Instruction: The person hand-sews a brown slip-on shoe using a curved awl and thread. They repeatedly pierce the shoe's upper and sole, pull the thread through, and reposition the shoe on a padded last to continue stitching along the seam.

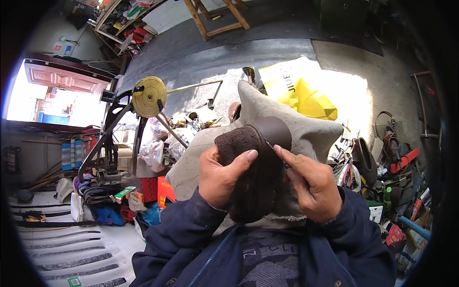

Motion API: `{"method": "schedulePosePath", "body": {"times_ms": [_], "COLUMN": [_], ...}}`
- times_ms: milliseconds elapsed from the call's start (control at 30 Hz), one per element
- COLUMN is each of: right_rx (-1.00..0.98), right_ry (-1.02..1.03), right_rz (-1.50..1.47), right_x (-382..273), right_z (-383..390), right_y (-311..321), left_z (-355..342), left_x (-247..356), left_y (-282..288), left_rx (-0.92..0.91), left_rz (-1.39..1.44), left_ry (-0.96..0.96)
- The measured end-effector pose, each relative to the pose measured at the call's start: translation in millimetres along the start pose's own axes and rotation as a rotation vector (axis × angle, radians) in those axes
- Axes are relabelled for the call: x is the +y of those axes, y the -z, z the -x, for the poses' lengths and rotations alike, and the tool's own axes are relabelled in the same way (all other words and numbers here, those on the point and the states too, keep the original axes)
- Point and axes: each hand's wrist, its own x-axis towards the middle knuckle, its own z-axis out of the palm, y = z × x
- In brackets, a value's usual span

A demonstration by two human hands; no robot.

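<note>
A dark brown shoe [276,131], smooth on the outside with a fuzzy pile part at its left, rests over a grey-beige cloth [196,155] across my lap. My left hand [217,174] grips it from the left, thumb pressed on the seam between pile and smooth part. Close by on the right, my right hand [313,184] is closed around a thin pointed metal tool [269,144], whose tip touches that seam. Its handle is hidden in my fingers, so I cannot tell its exact kind. The shoe's lower part lies in shadow between my hands.
A black hand-cranked sewing machine with a yellow wheel [149,97] stands at the left. Beyond the cloth lies a yellow and white bag [299,91]. Tools and straps crowd the right [401,162]. A wooden stool [222,26] stands at the back.
</note>
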Motion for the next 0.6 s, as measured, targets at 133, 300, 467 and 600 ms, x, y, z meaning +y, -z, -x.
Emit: {"method": "schedulePosePath", "body": {"times_ms": [133,300,467,600], "right_rx": [-0.011,-0.078,-0.064,-0.135], "right_ry": [-0.028,-0.042,-0.080,-0.103], "right_rz": [0.019,0.081,0.163,0.279], "right_x": [-0.4,-4.0,-15.0,-26.9], "right_z": [-2.9,-0.5,-0.4,-7.8], "right_y": [-1.4,2.3,0.0,10.7], "left_z": [1.9,1.8,2.8,3.6], "left_x": [0.3,0.3,-0.8,-2.5], "left_y": [0.1,2.9,3.0,1.4], "left_rx": [0.003,0.004,-0.017,-0.020], "left_rz": [0.022,0.022,0.027,0.040], "left_ry": [-0.003,0.015,0.004,-0.006]}}
